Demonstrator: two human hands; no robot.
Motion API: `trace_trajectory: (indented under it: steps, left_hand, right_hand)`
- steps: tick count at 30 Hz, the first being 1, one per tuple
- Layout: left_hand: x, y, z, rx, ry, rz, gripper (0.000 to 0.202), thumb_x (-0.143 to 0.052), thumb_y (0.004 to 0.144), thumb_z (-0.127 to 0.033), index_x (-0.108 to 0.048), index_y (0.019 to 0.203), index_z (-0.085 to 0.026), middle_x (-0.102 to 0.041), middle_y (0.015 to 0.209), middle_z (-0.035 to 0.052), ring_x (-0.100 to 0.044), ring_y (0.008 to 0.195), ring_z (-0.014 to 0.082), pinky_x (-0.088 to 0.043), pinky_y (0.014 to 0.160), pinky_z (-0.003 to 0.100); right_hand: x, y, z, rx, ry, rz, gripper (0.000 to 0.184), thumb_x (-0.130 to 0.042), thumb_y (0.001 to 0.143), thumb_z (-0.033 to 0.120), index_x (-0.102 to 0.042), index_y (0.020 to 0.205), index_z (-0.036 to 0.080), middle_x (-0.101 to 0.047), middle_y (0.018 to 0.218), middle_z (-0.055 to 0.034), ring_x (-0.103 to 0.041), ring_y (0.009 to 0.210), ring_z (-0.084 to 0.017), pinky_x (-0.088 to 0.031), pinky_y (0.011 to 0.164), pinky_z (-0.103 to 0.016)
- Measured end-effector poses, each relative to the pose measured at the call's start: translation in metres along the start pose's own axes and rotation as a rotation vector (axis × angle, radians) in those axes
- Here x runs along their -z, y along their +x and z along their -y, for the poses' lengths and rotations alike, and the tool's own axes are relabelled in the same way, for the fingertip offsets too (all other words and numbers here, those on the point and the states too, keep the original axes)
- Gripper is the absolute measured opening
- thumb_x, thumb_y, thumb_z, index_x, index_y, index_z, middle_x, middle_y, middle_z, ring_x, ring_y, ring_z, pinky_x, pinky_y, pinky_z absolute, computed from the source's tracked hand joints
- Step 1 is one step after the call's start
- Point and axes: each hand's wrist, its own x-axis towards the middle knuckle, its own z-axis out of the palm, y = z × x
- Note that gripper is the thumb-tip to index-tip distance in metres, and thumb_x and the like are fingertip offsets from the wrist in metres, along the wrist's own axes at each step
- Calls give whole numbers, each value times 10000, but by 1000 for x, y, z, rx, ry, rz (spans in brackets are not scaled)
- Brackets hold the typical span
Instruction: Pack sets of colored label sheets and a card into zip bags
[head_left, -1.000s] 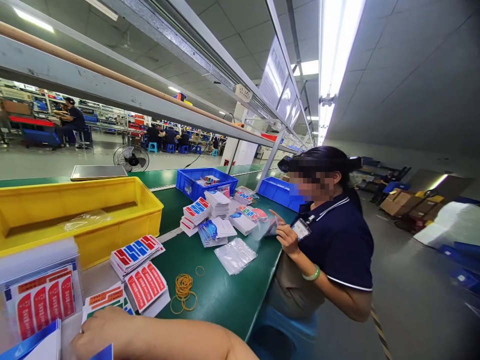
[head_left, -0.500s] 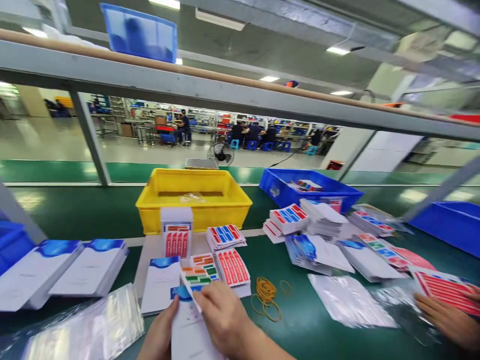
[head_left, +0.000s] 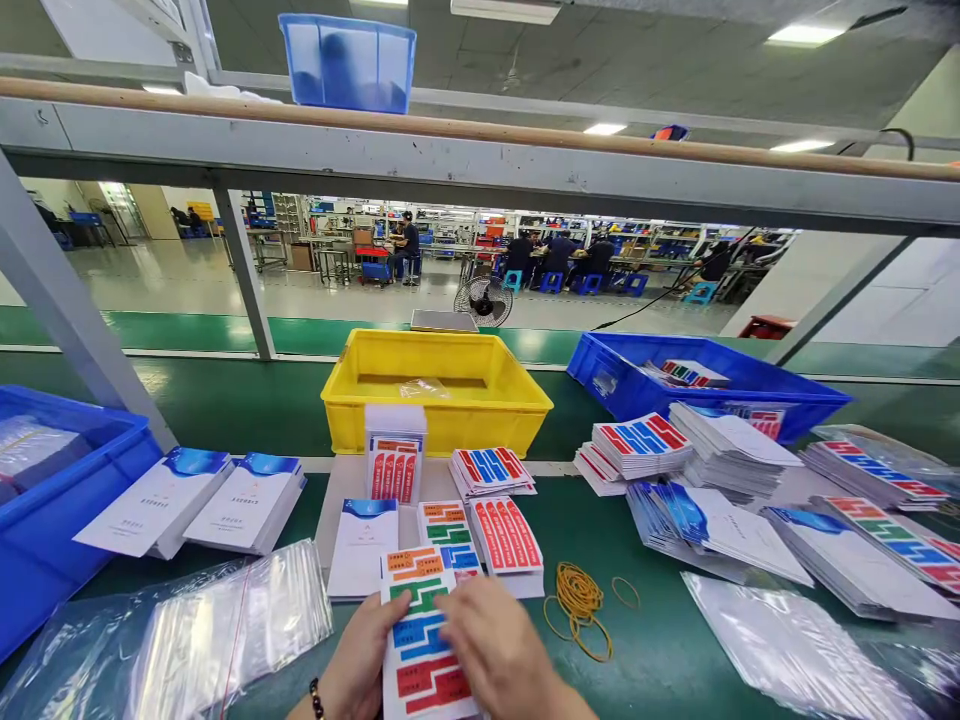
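My left hand (head_left: pixel 366 648) is closed on the left edge of a sticker sheet (head_left: pixel 421 635) printed in orange, green, blue and red, with its thumb on top. My right hand (head_left: pixel 504 640) lies over the sheet's right side, its fingers smeared by motion. Whatever lies beneath the sheet is hidden. Just beyond it are a stack of white cards with blue tops (head_left: pixel 364 548), a pile of matching multicoloured sheets (head_left: pixel 450 535) and a pile of red sticker sheets (head_left: pixel 507 535). Behind those are a pile of blue-and-red sheets (head_left: pixel 491 468) and an upright stack (head_left: pixel 395 470).
A yellow bin (head_left: pixel 439 425) stands behind the piles, a blue bin (head_left: pixel 622 395) to its right. Rubber bands (head_left: pixel 577 598) lie right of my hands. Clear plastic bags (head_left: pixel 240 630) are at left, beside two white booklet stacks (head_left: pixel 247 505). A shelf beam (head_left: pixel 480 155) crosses above.
The multicoloured sheet now lies face up in my left hand, covering the white booklet held before. My right hand has moved right across it. The view has turned left; the other person's hand is out of view.
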Motion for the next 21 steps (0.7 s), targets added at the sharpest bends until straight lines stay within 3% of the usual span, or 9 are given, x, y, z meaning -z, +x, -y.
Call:
trace_trajectory:
  steps: [1, 3, 7, 11, 21]
  left_hand:
    - [-2, -1, -1, 26, 17, -30, 388, -671, 699, -199, -551, 1037, -52, -702, 858, 161, -665, 801, 297, -496, 783, 414]
    - [-5, -3, -3, 67, 54, -85, 388, -665, 710, -216, -536, 1036, -51, -704, 827, 163, -673, 755, 298, -507, 758, 427]
    - [-6, -4, -3, 86, 83, -109, 371, -665, 715, -223, -527, 1017, -58, -706, 816, 160, -675, 753, 295, -516, 761, 428]
    - [-3, -2, -1, 74, 97, -87, 343, -661, 721, -221, -532, 998, -64, -707, 825, 156, -674, 766, 296, -521, 767, 425]
    - [-1, -2, -1, 95, 108, -97, 453, -659, 727, -218, -466, 1104, -57, -702, 847, 171, -668, 789, 313, -535, 714, 416]
  right_hand:
    - [7, -2, -13, -106, -52, 6, 253, -308, 925, 209, -549, 926, 134, -592, 779, -67, -523, 732, -171, -394, 657, -288]
    - [15, -6, -38, -287, -254, 43, 218, -378, 899, 256, -556, 867, 135, -582, 801, -89, -508, 741, -197, -380, 652, -308]
    - [15, -16, -63, -514, -551, 286, 245, -602, 745, 379, -555, 806, 147, -570, 814, -91, -490, 741, -231, -348, 625, -315]
    - [16, -17, -62, -537, -533, 405, 234, -641, 715, 342, -555, 833, 159, -568, 843, -78, -499, 786, -227, -331, 651, -300]
    - [21, -6, -56, -595, -527, 473, 206, -532, 787, 330, -611, 801, 140, -594, 830, -93, -536, 767, -221, -329, 658, -298]
